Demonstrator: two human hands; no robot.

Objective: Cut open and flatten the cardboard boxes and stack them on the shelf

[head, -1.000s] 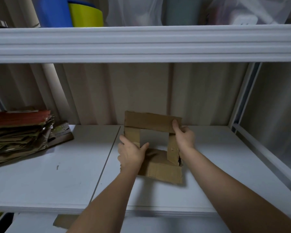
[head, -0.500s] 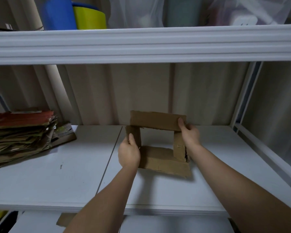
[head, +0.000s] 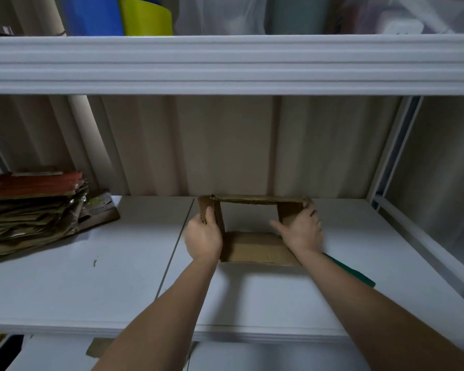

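Cardboard box: the small brown cardboard box [head: 255, 247] stands on the white shelf [head: 78, 285], right of the seam between the two boards. It is open through, like a sleeve: bottom panel on the shelf, two side walls, and a thin top panel near the back wall.
Left hand: the left hand [head: 202, 236] grasps the left side wall at its front edge, thumb on the wall, the other fingers curled around the outside.
Right hand: the right hand [head: 302, 231] lies against the right side wall with the fingers spread and quite straight. It seems to press, not to pinch, but the hand is blurred, so I am not fully sure.
Handling: I judge the box light and thin. The corrugated walls are stiff along the flat faces but fold easily at the creases. The edges look rough and torn, so they may tear more under a hard pull.
Where to hold: best on the two side walls near the creases, pushing them sideways in one direction so the sleeve collapses flat.
Stack: a pile of flattened cardboard [head: 30, 210] lies at the left end of the same shelf, well apart from the box.
Other: a green flat object [head: 354, 274] shows beside the right forearm; what it is I cannot tell.
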